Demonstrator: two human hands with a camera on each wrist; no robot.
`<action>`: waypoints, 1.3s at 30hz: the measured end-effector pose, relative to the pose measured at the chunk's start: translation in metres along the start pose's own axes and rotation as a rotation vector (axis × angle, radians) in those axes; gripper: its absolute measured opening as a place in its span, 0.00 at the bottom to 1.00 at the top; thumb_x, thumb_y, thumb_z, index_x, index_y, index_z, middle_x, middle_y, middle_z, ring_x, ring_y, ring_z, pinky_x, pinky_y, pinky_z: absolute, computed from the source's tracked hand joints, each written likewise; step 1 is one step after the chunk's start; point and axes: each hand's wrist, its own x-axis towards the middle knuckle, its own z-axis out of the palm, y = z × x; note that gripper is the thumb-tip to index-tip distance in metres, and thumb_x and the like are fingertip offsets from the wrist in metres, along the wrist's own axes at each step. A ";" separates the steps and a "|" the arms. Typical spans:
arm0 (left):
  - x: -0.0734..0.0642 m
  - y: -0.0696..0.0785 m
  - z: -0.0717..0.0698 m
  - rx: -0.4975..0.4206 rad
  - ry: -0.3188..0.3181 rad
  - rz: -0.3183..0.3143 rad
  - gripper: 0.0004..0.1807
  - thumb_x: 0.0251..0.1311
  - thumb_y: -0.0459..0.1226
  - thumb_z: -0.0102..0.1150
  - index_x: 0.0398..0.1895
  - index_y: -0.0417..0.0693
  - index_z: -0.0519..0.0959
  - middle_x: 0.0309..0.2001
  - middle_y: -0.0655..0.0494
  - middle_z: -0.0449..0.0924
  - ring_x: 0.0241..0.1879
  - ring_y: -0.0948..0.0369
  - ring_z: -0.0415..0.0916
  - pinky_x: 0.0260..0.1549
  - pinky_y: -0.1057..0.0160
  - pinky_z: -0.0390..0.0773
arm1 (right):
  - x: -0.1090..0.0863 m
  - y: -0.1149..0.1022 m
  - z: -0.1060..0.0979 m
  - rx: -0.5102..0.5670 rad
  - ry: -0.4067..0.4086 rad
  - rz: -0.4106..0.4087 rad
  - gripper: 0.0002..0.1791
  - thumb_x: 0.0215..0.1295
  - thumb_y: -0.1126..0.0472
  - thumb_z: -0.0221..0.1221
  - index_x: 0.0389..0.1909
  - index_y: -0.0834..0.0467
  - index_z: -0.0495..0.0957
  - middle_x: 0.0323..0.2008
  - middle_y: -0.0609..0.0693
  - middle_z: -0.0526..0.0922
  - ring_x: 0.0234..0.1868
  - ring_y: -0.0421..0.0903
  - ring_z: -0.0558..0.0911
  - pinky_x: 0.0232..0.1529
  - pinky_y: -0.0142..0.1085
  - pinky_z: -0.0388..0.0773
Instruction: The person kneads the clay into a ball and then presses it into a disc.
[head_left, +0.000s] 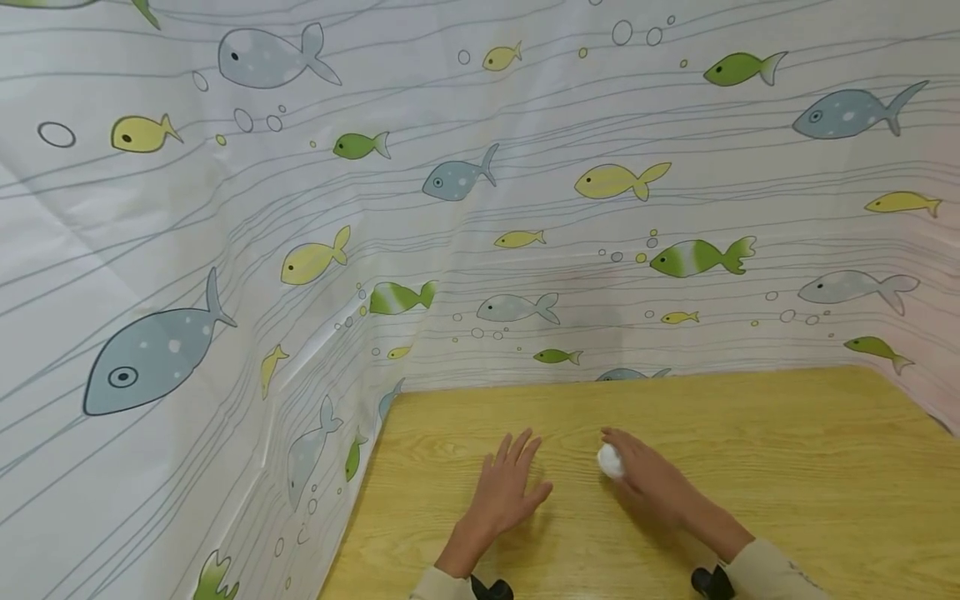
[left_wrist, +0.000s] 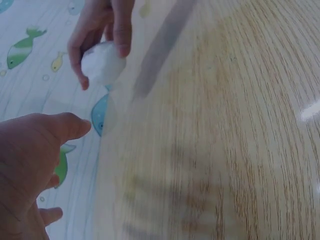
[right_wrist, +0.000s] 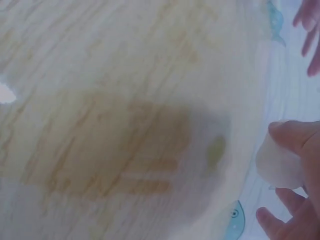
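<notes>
My right hand grips a small, white, roundish lump above the wooden table. In the right wrist view the thumb and fingers hold the lump from opposite sides; its surface looks plain and slightly uneven, and its material cannot be made out. The left wrist view shows the lump between the thumb and fingers too. To its left, my left hand hovers over the table with fingers spread and nothing held. A gap separates the two hands.
Behind the table and along its left side hangs a white sheet printed with fish and wavy lines. A black strap piece sits at the left wrist, another black piece at the right. Shadows of the hands fall on the wood.
</notes>
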 end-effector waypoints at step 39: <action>0.018 0.042 0.012 -0.388 0.139 -0.014 0.31 0.80 0.44 0.46 0.78 0.39 0.59 0.77 0.40 0.63 0.75 0.41 0.65 0.67 0.39 0.72 | 0.006 -0.021 -0.034 0.459 0.047 0.205 0.35 0.71 0.62 0.63 0.73 0.68 0.62 0.66 0.69 0.74 0.58 0.58 0.82 0.47 0.36 0.81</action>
